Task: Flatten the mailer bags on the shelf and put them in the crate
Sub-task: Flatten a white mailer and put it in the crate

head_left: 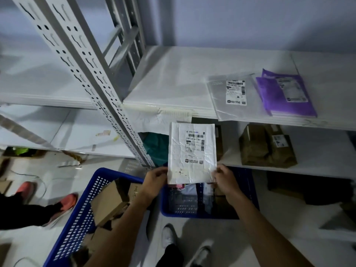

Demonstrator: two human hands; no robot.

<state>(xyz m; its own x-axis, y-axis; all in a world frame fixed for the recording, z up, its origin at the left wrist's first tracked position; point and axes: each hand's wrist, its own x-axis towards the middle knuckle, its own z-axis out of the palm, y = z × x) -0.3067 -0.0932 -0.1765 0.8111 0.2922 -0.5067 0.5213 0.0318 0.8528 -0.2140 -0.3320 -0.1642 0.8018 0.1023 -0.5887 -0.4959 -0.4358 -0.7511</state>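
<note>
While the left hand (156,178) and right hand (225,179) pinch the white mailer (192,151) at its seven and five o'clock corners, over the blue crate (167,211) at six, better to lower it flat and release both together.

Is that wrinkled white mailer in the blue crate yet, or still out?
Still out. The left hand and right hand pinch the white mailer by its bottom corners, holding it upright over the blue crate.

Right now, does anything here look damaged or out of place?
The white mailer, pinched at its lower corners by the left hand and right hand, is heavily creased and smudged dark near the bottom. The clear mailer overhangs the front edge of the shelf.
</note>
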